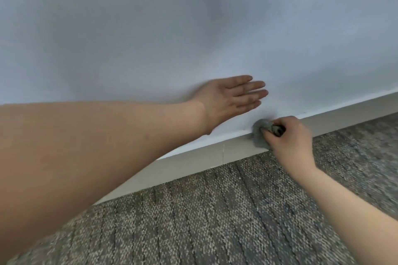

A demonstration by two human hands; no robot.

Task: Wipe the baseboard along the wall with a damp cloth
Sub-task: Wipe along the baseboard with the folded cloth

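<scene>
A pale grey baseboard (193, 163) runs along the foot of the wall, rising from lower left to upper right, with a thin vertical seam near its middle. My right hand (290, 140) is closed on a bunched grey-green cloth (259, 135) and presses it against the baseboard's upper edge. My left hand (228, 97) lies flat on the white wall (193, 28) just above and to the left of the cloth, fingers straight and close together, holding nothing. My left forearm covers the baseboard's left end.
Grey and beige patterned carpet (215, 221) covers the floor right up to the baseboard. The wall above is plain and bare.
</scene>
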